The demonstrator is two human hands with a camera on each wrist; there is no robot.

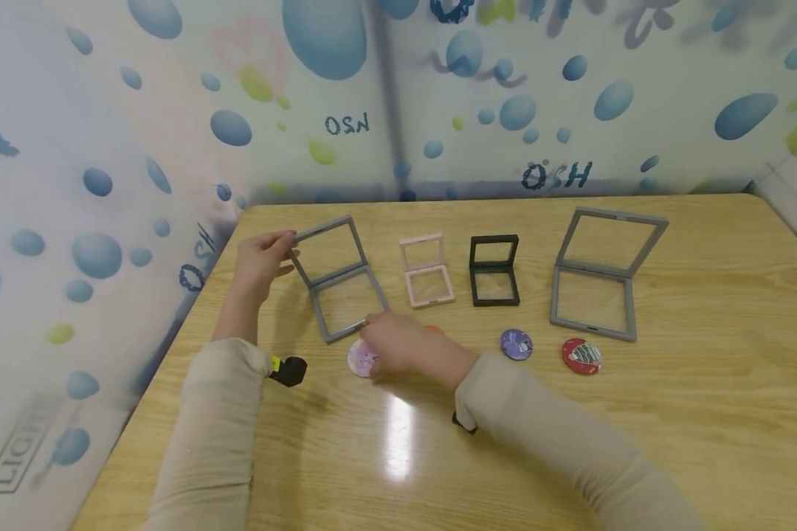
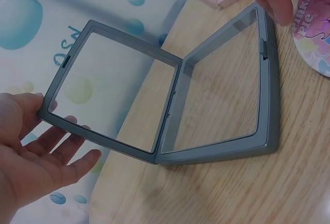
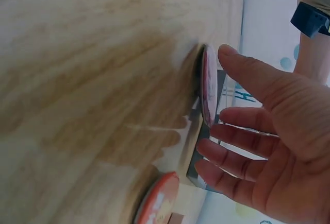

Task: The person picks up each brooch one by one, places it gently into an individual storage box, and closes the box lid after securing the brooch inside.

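Observation:
My left hand pinches the left corner of the raised lid of a grey hinged display frame. This frame stands unfolded on the table, with clear panes in both halves. My right hand is low over a round pink badge, just in front of the frame. In the right wrist view the thumb lies near one edge of the badge and the extended fingers near the opposite edge. An orange-red round badge lies close by, mostly hidden behind my right hand in the head view.
Along the back stand a small pink frame, a small black frame and another large grey frame, all unfolded. A purple badge and a red badge with a tree picture lie before them. A patterned wall borders the table.

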